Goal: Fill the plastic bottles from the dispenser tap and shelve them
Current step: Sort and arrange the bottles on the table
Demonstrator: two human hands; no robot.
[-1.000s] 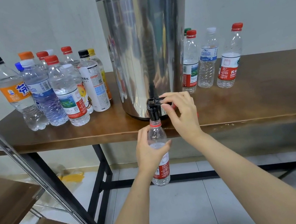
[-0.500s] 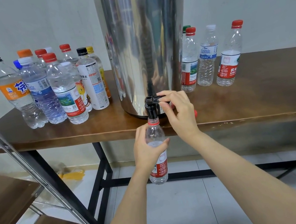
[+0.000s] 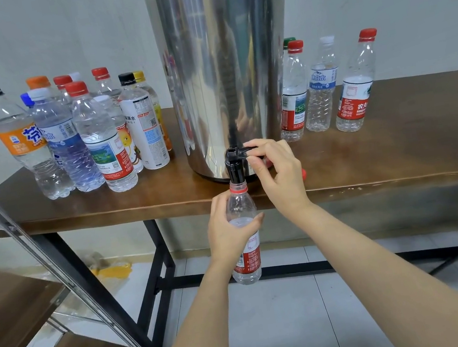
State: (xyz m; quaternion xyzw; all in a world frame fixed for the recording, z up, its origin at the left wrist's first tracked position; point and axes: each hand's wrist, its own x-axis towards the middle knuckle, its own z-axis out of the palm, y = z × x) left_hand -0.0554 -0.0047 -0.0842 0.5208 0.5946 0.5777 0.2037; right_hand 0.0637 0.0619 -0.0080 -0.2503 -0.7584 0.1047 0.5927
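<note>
A plain pale wall (image 3: 50,36) fills twelve o'clock. A dark wooden table (image 3: 398,152) on black metal legs (image 3: 159,274) spans the middle. Pale floor tiles (image 3: 289,313) lie at six o'clock; wooden shelves (image 3: 8,304) in a metal frame (image 3: 38,248) stand at eight.

Dispenser (image 3: 229,77) on table (image 3: 398,152); bottles left (image 3: 102,139), right (image 3: 325,86).

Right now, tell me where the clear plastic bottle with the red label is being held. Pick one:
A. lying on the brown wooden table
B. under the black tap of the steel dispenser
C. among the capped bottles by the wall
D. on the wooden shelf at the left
B: the left hand holds the clear plastic bottle with the red label with its open neck right under the black tap, whose lever the right hand grips.
</note>
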